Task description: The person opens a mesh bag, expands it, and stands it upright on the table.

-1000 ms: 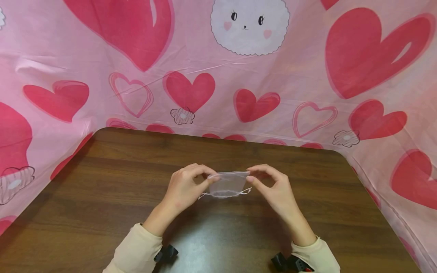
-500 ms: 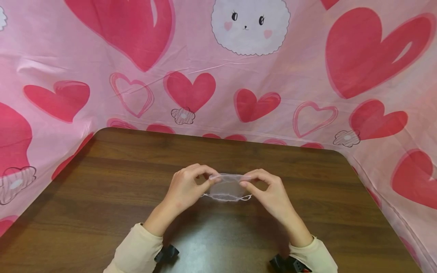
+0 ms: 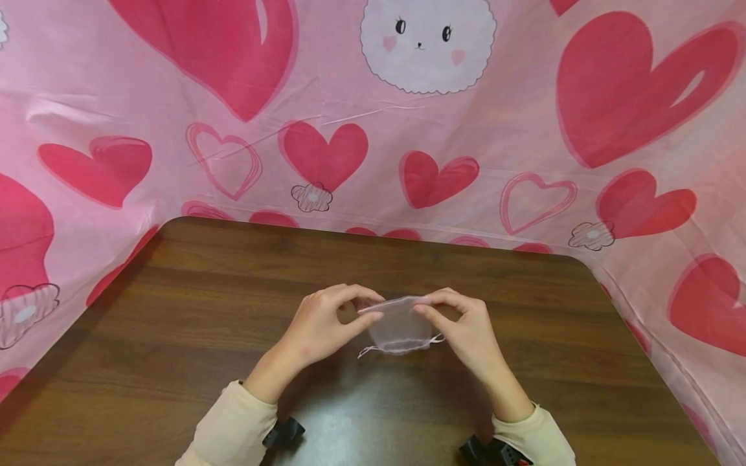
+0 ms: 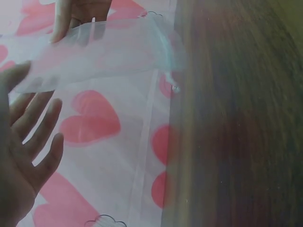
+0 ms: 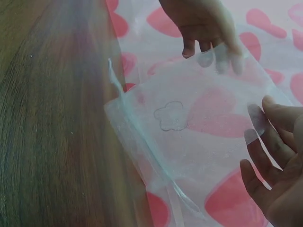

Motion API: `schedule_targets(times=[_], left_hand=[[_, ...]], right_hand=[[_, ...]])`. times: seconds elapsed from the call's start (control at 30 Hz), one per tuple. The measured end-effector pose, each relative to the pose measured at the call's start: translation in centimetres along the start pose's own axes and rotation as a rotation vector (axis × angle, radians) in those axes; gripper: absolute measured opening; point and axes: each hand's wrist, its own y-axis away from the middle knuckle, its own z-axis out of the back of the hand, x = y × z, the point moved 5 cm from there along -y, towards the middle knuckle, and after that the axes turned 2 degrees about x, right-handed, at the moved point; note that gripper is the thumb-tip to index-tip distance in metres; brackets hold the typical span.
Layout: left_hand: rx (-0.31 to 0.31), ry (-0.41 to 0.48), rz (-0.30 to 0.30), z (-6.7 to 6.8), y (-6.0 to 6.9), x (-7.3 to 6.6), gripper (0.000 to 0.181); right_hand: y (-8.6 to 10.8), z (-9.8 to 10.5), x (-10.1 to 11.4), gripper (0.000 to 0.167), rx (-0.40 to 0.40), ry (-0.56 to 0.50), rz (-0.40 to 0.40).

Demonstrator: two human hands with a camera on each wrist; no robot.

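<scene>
A sheer white organza drawstring bag (image 3: 401,327) hangs upside down over the table, its gathered cord end lowest and its plain edge on top. Thin cord loops stick out at both sides. My right hand (image 3: 469,330) pinches the plain edge near its right corner between thumb and fingers, which show through the mesh in the right wrist view. My left hand (image 3: 326,323) is at the left corner, thumb and fingers spread apart on either side of the bag (image 4: 109,52). In the left wrist view the left fingers (image 4: 40,120) look loose, not pressed together.
Below the hands lies a dark brown wooden table (image 3: 204,310). A pink cloth (image 3: 350,97) printed with red hearts surrounds its back and sides. Black wrist devices (image 3: 283,432) sit at the cuffs of the cream sleeves (image 3: 230,427).
The bag has tilted, its left side lower, and shifted slightly right and nearer. The left thumb and fingers have loosened from the corner. The right hand moved inward and kept its pinch.
</scene>
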Motion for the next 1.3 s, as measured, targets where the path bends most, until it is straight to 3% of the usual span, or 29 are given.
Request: schedule_targets(times=[0.17, 0.43, 0.93, 1.3], left_hand=[[-0.006, 0.05, 0.007, 0.3, 0.0, -0.3, 0.015], [-0.058, 0.015, 0.059, 0.7, 0.0, -1.0, 0.009], [0.147, -0.007, 0.161, -1.1, 0.1, -1.5, 0.018], [0.106, -0.01, 0.129, -1.6, 0.2, -1.8, 0.012]], right_hand=[[0.1, -0.3, 0.0, 0.007, 0.054, -0.022, -0.011], [0.1, -0.8, 0.5, 0.012, 0.112, 0.011, 0.051], [0.5, -1.6, 0.7, 0.014, 0.194, -0.003, 0.043], [0.6, -1.8, 0.7, 0.016, 0.199, 0.001, 0.064]])
